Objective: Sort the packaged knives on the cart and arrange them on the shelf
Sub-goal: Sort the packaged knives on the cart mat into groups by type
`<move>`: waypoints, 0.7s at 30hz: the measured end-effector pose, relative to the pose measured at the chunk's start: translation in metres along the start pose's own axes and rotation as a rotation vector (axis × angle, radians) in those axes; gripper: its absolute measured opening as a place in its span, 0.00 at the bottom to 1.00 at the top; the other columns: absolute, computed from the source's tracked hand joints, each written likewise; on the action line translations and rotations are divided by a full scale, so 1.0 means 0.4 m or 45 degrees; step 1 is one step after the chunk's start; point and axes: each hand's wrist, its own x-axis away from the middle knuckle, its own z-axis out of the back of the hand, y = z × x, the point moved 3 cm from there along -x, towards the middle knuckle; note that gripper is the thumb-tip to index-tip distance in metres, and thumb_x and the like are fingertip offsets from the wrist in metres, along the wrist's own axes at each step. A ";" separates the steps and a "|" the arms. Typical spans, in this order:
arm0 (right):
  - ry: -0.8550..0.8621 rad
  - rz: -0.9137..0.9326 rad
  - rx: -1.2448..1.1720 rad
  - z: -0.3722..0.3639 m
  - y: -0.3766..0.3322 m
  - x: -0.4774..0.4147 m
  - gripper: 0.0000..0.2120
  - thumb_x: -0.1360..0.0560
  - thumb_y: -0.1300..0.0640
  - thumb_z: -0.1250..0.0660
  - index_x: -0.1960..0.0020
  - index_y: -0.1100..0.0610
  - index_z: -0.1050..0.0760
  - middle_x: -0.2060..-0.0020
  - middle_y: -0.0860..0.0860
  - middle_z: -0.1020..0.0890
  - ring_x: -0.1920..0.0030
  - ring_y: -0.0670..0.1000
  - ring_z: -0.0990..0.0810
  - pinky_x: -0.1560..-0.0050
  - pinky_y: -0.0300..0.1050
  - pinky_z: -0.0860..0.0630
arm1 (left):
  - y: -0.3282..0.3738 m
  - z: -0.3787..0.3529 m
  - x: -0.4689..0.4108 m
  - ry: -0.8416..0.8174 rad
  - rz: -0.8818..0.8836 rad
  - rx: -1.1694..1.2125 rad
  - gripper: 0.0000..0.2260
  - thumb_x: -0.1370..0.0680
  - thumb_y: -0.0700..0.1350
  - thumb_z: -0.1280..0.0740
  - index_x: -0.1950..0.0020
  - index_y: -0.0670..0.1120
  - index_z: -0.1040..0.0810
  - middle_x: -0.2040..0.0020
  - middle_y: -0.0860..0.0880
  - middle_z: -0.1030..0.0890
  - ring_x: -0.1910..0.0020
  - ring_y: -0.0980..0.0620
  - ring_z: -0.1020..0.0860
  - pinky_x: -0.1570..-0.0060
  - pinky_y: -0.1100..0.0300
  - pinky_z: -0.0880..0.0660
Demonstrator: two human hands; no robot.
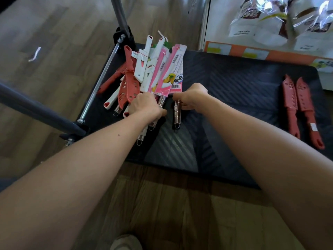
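Note:
A heap of packaged knives (pixel 153 69) lies at the left end of the black cart deck (pixel 234 91): pink card packs, white sheathed knives and red perforated sheaths. My left hand (pixel 144 107) rests on the near end of the heap, fingers closed around the metal-handled knives there. My right hand (pixel 192 95) grips the top of a metal-handled knife (pixel 176 112) lying just right of the heap. Two red sheathed knives (pixel 301 109) lie side by side at the deck's right end.
The cart's grey push-handle frame (pixel 100 78) rises at the left edge of the deck. A shelf with orange price strip (pixel 261 53) and white bagged goods (pixel 270 20) stands behind the cart. Wooden floor surrounds it; my shoe (pixel 126 242) shows below.

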 end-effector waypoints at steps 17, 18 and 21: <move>0.174 -0.061 -0.079 0.223 0.083 0.054 0.09 0.32 0.63 0.25 0.57 0.64 0.24 0.59 0.58 0.19 0.65 0.53 0.17 0.61 0.47 0.17 | 0.114 -0.035 0.057 -0.090 0.046 0.619 0.10 0.30 0.43 0.29 0.50 0.41 0.19 0.52 0.43 0.18 0.54 0.45 0.20 0.52 0.57 0.23; 0.187 -0.065 -0.073 0.242 0.090 0.060 0.10 0.32 0.63 0.25 0.55 0.64 0.24 0.59 0.59 0.19 0.65 0.53 0.18 0.60 0.48 0.17 | 0.129 -0.041 0.063 -0.094 0.053 0.658 0.10 0.30 0.43 0.28 0.51 0.41 0.20 0.53 0.43 0.18 0.56 0.46 0.20 0.54 0.57 0.23; 0.196 -0.085 -0.001 0.294 0.113 0.084 0.10 0.32 0.63 0.26 0.54 0.65 0.23 0.61 0.58 0.19 0.67 0.51 0.19 0.63 0.45 0.17 | 0.172 -0.058 0.082 -0.094 0.031 0.735 0.06 0.31 0.44 0.27 0.56 0.44 0.20 0.54 0.44 0.18 0.56 0.47 0.19 0.52 0.55 0.21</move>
